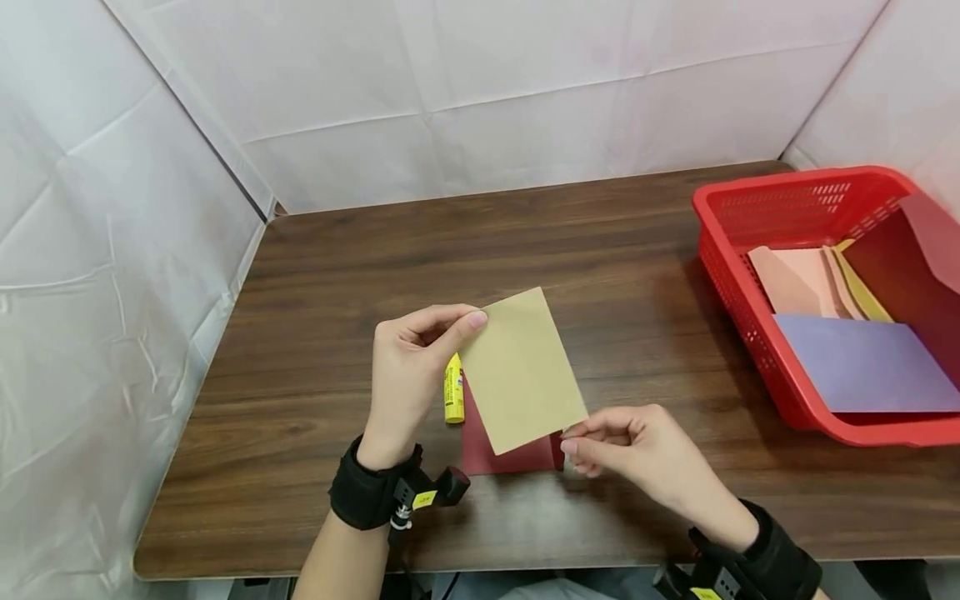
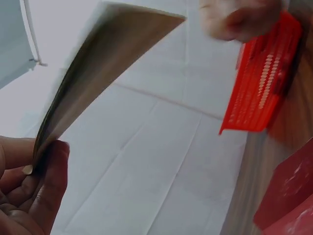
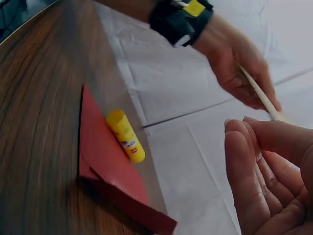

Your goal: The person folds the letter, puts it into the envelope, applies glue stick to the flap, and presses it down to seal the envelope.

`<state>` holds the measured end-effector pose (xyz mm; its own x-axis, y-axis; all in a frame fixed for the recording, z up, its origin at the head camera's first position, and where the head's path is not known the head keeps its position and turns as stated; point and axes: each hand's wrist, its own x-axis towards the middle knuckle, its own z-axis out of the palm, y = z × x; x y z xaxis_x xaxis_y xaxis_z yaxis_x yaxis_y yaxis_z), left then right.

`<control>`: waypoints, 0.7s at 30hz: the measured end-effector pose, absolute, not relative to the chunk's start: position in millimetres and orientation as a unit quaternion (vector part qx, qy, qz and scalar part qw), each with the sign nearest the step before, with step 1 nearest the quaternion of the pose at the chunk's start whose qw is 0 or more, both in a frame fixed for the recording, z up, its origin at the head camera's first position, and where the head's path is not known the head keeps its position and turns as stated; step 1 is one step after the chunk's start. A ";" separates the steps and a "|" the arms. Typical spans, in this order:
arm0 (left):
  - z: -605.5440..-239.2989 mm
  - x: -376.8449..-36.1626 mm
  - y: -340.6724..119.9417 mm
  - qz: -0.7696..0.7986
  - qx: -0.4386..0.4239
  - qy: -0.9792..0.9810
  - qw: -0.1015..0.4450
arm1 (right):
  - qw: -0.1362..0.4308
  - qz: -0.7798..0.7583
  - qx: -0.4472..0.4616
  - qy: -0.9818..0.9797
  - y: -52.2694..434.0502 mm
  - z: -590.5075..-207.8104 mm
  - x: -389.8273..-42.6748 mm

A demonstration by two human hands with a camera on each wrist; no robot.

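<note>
While pinched by the right hand (image 1: 637,450) at its near corner, tan card (image 1: 521,371) held tilted above the table (image 1: 337,275), left hand (image 1: 412,367) pinching the far corner. Beneath: red paper (image 1: 510,457), yellow glue stick (image 1: 453,390). Farther right: red basket (image 1: 757,204) of coloured sheets.

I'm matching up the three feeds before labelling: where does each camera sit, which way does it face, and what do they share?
Head: above, looking down at the table; both hands and wristbands show, holding the tan card.
Left wrist: beside the left hand, looking along the card's edge toward the red basket.
Right wrist: behind the right hand, facing the left hand, glue stick and red paper.
Shared: all three show the tan card.
</note>
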<state>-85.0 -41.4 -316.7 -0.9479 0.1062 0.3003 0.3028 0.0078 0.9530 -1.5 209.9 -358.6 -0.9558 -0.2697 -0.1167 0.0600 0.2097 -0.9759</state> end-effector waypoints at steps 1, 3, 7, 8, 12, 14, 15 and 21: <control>-316.3 -84.9 -42.2 -0.688 -0.145 -0.707 0.071 | 0.129 -0.621 -0.074 0.769 212.3 -358.6 -2.0; -315.9 -85.2 -42.6 -0.684 -0.152 -0.711 0.064 | 0.109 -0.613 -0.072 0.779 218.3 -354.0 -5.8; -316.9 -83.7 -39.8 -0.678 -0.173 -0.714 0.040 | 0.043 -0.581 -0.067 0.810 228.4 -333.6 -19.4; -317.5 -83.2 -38.6 -0.677 -0.177 -0.713 0.034 | 0.032 -0.576 -0.067 0.814 228.5 -327.9 -23.1; -319.1 -80.5 -33.2 -0.676 -0.191 -0.711 0.020 | 0.025 -0.565 -0.065 0.822 219.5 -311.7 -34.7; -319.4 -80.0 -31.3 -0.679 -0.195 -0.707 0.020 | 0.034 -0.561 -0.061 0.825 212.7 -309.5 -37.7; -319.2 -79.8 -30.8 -0.681 -0.195 -0.705 0.024 | 0.039 -0.560 -0.056 0.826 209.6 -309.8 -38.1; -317.7 -80.4 -32.8 -0.692 -0.187 -0.696 0.046 | 0.046 -0.563 -0.047 0.824 201.0 -323.6 -29.5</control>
<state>-80.4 -32.8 -317.7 -0.9258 0.1963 0.3231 0.3244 -0.0266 0.9456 -29.5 201.0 -323.6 -0.9913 -0.1299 -0.0232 -0.0258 0.3627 -0.9315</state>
